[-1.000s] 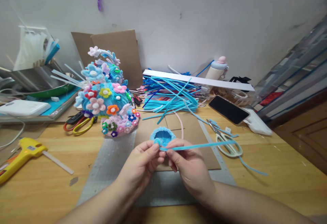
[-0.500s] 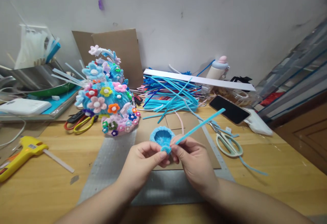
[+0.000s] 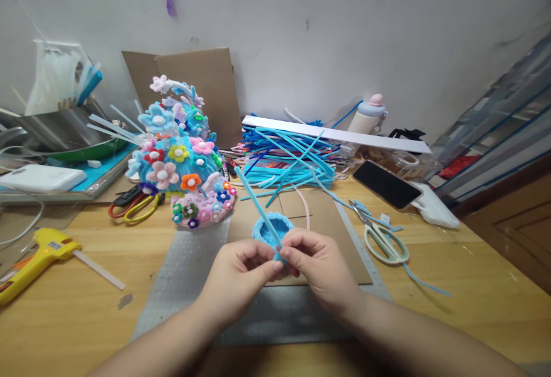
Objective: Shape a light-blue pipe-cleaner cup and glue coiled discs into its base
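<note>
Pinches a light-blue fuzzy stem (image 3: 259,202) with left hand (image 3: 239,268) and right hand (image 3: 322,259), close together.
Clamps both on its partly hidden lower end — points it up and to the left, in front of a blue fuzzy cup (image 3: 257,230) on brown cardboard (image 3: 338,251).

On my feed, flat, fairly dim indoor light greys the wall (image 3: 267,32), the mat (image 3: 176,291) carries a dull sheen, shadow darkens the table (image 3: 473,331) at bottom centre, and wide-angle distortion stretches the blurry right-hand shelves (image 3: 508,119).
</note>
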